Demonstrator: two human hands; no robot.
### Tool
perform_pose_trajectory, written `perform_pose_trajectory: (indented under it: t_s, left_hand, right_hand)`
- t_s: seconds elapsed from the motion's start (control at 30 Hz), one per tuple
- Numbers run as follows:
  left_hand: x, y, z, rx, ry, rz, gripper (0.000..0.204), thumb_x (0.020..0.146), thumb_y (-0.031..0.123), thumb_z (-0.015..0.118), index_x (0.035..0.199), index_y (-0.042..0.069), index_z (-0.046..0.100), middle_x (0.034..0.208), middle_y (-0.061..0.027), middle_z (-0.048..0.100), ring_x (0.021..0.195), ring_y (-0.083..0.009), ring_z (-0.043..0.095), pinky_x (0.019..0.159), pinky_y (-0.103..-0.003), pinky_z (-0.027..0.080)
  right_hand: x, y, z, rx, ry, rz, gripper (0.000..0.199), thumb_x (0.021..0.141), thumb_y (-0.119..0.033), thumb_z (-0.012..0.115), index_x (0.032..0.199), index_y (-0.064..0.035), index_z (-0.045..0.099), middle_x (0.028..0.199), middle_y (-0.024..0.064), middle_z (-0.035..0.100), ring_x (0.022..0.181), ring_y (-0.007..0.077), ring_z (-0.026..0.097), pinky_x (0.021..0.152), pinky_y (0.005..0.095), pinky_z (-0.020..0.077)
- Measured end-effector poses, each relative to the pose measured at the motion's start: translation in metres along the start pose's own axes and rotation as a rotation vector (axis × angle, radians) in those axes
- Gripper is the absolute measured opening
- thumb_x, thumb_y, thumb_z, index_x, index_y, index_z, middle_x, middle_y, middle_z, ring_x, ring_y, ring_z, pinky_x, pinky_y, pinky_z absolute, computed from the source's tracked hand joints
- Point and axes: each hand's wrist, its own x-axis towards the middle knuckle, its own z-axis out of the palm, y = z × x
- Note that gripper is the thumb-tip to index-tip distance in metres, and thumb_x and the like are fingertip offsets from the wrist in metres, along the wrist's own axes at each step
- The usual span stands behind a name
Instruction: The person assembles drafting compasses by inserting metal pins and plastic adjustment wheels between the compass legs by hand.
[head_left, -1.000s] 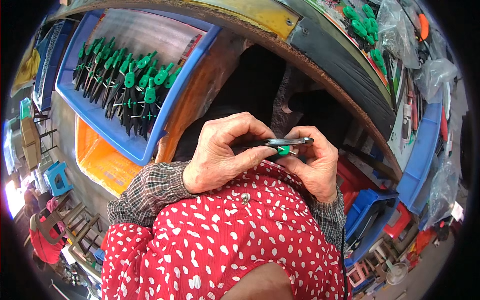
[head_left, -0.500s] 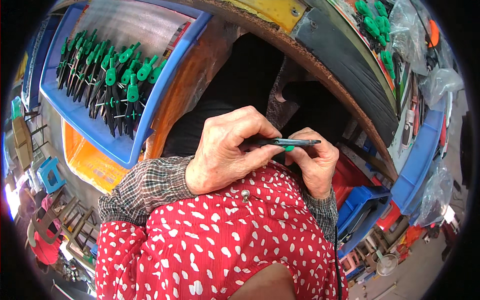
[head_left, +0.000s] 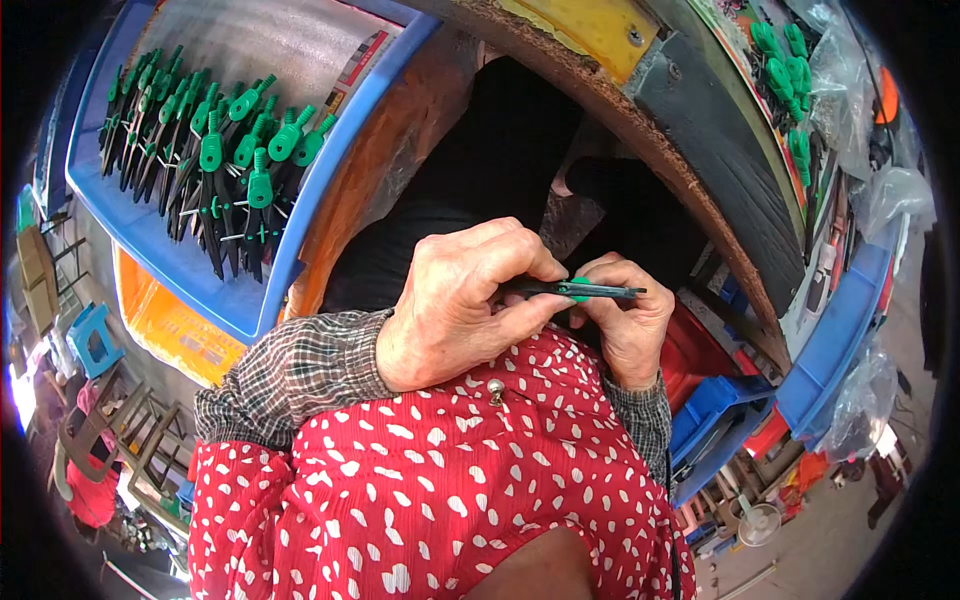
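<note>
My left hand (head_left: 462, 302) and my right hand (head_left: 623, 318) meet close to my chest, above my red white-spotted top. Between them they pinch a small dark metal tool with a green handle part (head_left: 578, 290), held level. My left fingers curl over its left end; my right fingers grip it from below at the green part. The tool's tip pokes out to the right past my right hand.
A blue tray (head_left: 225, 300) at upper left holds several black tools with green handles (head_left: 215, 170), over an orange bin (head_left: 165, 325). A rusty curved table edge (head_left: 610, 120) arcs overhead. More green-handled tools (head_left: 785, 70), plastic bags and blue crates (head_left: 835, 350) lie at right.
Both hands kept their hold on the tool and it stays level. The view shifted slightly, so the blue tray sits further left and up.
</note>
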Motion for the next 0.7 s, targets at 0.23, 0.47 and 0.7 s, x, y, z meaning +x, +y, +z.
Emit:
perform_pose_trajectory:
  t_s: [0.23,0.47,0.7]
  left_hand:
    - [0.002,-0.006,0.0,-0.003,0.022,0.03,0.021,0.068,0.002,0.079,0.081,0.0,0.062,0.076,-0.0086,0.064,0.065,-0.0165,0.063,0.054,-0.025,0.048]
    - [0.002,-0.01,-0.002,-0.024,0.032,0.038,0.021,0.068,0.002,0.079,0.08,0.0,0.062,0.076,-0.0087,0.064,0.065,-0.0159,0.063,0.053,-0.025,0.047]
    - [-0.001,-0.012,-0.002,-0.039,0.051,0.012,0.021,0.068,0.003,0.079,0.079,0.001,0.061,0.074,-0.0082,0.064,0.06,-0.0142,0.062,0.05,-0.024,0.046]
  right_hand:
    - [0.003,0.005,-0.001,-0.017,-0.011,-0.002,0.012,0.081,0.002,0.068,0.092,0.0048,0.065,0.087,0.011,0.063,0.066,0.01,0.059,0.057,0.0206,0.0492]
    - [0.005,0.005,0.0,-0.039,0.001,0.01,0.012,0.081,0.0,0.069,0.092,0.0044,0.066,0.085,0.011,0.063,0.066,0.0102,0.058,0.056,0.0207,0.0487]
    - [0.007,0.007,0.003,-0.082,0.015,-0.021,0.009,0.081,-0.001,0.069,0.086,0.0046,0.064,0.083,0.0135,0.063,0.062,0.0125,0.058,0.052,0.0213,0.048]
